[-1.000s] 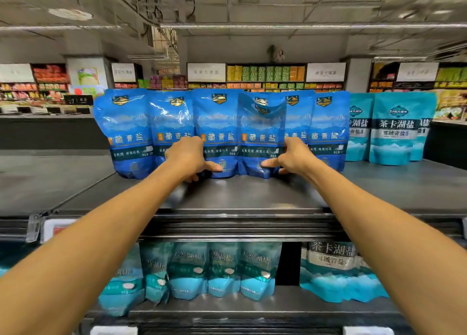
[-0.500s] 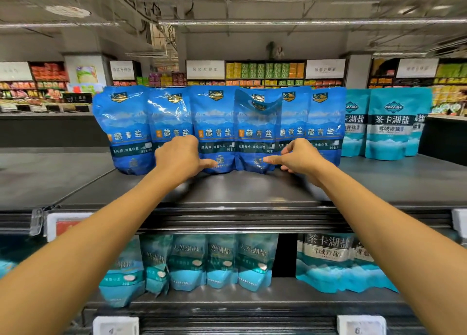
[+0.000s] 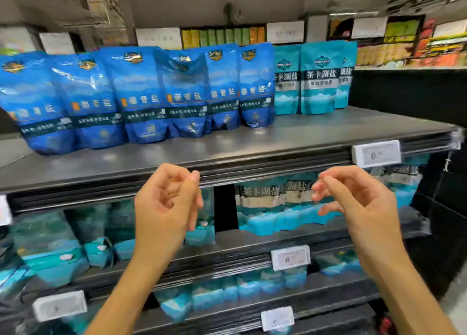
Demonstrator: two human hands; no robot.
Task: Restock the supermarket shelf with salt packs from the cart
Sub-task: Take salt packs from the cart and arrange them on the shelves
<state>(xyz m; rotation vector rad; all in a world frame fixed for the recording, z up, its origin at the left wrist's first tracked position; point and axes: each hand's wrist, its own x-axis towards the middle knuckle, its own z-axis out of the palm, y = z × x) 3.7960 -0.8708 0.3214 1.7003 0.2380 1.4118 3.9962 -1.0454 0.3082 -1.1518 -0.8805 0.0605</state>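
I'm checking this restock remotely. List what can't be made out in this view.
- Cart: out of frame in the head view.
- Price tag figures: blurred, partly legible.
- Lower-shelf teal packs: motion blur; right hand and left hand cover some.
- Depth behind the blue salt packs: hidden by the front row.

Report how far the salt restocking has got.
Done: a row of blue salt packs stands upright on the top shelf. In hand: nothing; the left hand and right hand are empty below the shelf edge. Left: unclear, since the cart is out of view.
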